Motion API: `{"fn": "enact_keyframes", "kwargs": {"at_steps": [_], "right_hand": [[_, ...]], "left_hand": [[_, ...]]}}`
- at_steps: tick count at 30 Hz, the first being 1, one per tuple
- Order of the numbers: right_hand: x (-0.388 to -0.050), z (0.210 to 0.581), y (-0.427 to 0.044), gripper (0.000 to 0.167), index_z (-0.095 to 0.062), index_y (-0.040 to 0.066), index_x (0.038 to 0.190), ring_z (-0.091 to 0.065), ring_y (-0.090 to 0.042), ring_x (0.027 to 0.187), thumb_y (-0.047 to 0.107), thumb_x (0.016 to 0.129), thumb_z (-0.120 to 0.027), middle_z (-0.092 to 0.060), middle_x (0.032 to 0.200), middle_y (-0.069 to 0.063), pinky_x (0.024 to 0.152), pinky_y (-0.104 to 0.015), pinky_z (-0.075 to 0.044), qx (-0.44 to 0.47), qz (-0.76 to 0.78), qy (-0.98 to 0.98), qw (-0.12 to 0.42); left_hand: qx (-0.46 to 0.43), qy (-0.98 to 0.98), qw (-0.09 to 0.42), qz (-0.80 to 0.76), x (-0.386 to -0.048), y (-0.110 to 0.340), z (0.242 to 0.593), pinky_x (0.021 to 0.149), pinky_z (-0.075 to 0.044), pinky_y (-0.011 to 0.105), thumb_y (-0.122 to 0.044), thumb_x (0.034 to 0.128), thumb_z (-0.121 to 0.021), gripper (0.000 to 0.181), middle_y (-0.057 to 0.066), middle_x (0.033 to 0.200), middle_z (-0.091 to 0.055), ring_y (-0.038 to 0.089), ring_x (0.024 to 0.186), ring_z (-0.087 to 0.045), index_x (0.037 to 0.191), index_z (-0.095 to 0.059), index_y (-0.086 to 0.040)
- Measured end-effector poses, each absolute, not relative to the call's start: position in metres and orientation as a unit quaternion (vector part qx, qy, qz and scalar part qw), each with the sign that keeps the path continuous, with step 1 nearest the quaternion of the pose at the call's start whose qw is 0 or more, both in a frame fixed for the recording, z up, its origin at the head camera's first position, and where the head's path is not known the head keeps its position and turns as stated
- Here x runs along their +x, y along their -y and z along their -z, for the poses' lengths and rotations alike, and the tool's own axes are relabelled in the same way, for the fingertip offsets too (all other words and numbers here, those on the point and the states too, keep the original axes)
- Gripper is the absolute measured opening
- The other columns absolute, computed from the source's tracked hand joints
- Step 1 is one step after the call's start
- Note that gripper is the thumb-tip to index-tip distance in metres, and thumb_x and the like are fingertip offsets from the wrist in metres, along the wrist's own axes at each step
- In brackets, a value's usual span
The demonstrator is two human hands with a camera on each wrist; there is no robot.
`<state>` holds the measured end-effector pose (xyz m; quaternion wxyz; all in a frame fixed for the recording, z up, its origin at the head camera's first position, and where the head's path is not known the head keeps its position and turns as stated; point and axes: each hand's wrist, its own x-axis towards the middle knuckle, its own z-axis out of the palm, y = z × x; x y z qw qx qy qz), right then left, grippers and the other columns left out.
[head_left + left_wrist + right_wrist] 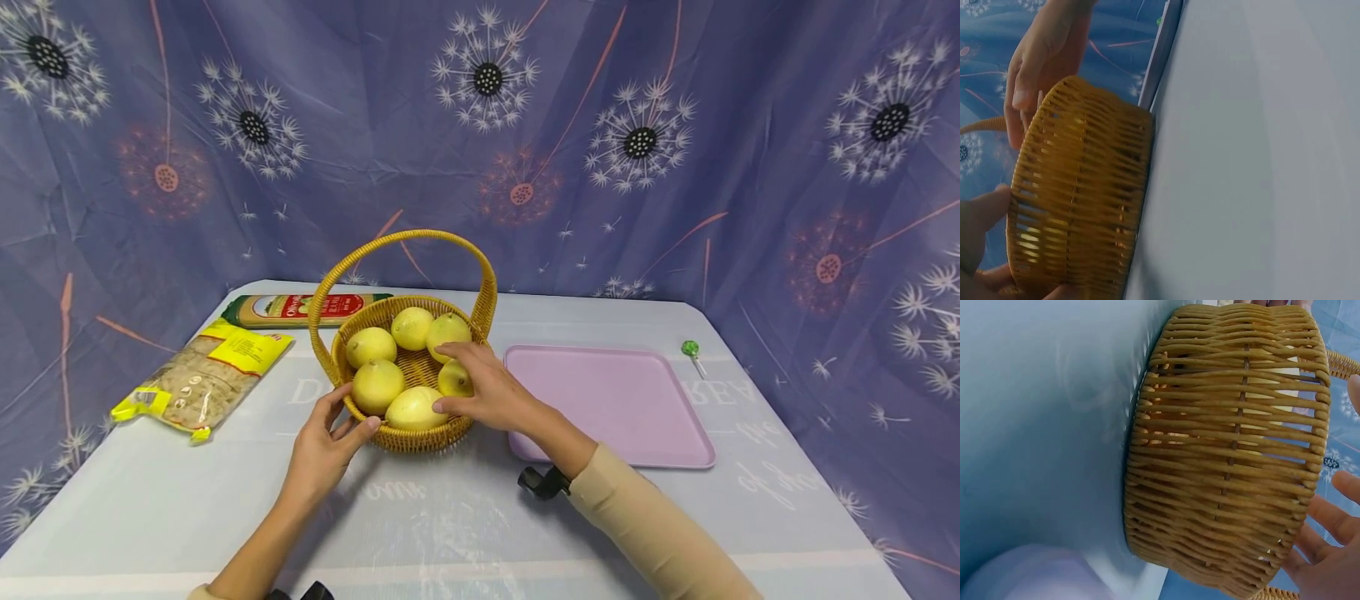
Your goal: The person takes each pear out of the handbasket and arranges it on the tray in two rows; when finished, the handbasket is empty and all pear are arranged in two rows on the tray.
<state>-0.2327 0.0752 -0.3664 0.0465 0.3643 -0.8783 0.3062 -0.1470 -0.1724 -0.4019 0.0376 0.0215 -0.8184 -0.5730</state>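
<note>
A yellow wicker basket (420,442) with a tall arched handle stands on the table, holding several yellow lemons (377,386). At its front-left side, my left hand (318,450) holds the rim, thumb along the front edge; the left wrist view shows fingertips against the weave (1079,187). My right hand (491,387) reaches over the right rim with fingers spread above a lemon (454,380), which it partly covers. The thumb tip is by the front lemon (415,409). In the right wrist view the basket wall (1229,450) hides the lemons' contact with those fingers.
Right of the basket lies a pink tray (607,408), with a green lollipop (690,348) beyond it. A yellow-labelled food bag (210,375) lies at left. Behind the basket is a long pack with a red label (300,308). A patterned curtain (375,125) hangs behind the table.
</note>
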Motion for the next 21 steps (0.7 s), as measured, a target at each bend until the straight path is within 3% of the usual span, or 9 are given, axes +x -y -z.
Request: {"fn": "enact_keyframes", "kwargs": {"at_steps": [9, 21], "right_hand": [[-0.234, 0.364, -0.067, 0.075, -0.039, 0.018, 0.143, -0.035, -0.021, 0.136, 0.045, 0.082, -0.071, -0.040, 0.147, -0.003, 0.111, -0.045, -0.038, 0.373, -0.296, 0.879, 0.023], [-0.240, 0.360, -0.062, 0.074, -0.039, 0.020, 0.143, -0.035, -0.021, 0.137, 0.045, 0.081, -0.071, -0.040, 0.147, -0.001, 0.112, -0.046, -0.037, 0.370, -0.295, 0.881, 0.011]], "left_hand": [[0.050, 0.819, 0.031, 0.571, -0.146, 0.169, 0.400, 0.102, -0.047, 0.037, -0.036, 0.0875, -0.067, 0.072, 0.017, 0.156, -0.021, 0.036, 0.136, -0.038, 0.146, -0.030, -0.015], [0.059, 0.831, 0.042, 0.552, -0.143, 0.165, 0.398, 0.112, -0.039, 0.042, -0.035, 0.0861, -0.069, 0.071, 0.014, 0.156, -0.023, 0.034, 0.142, -0.029, 0.144, -0.033, -0.012]]}}
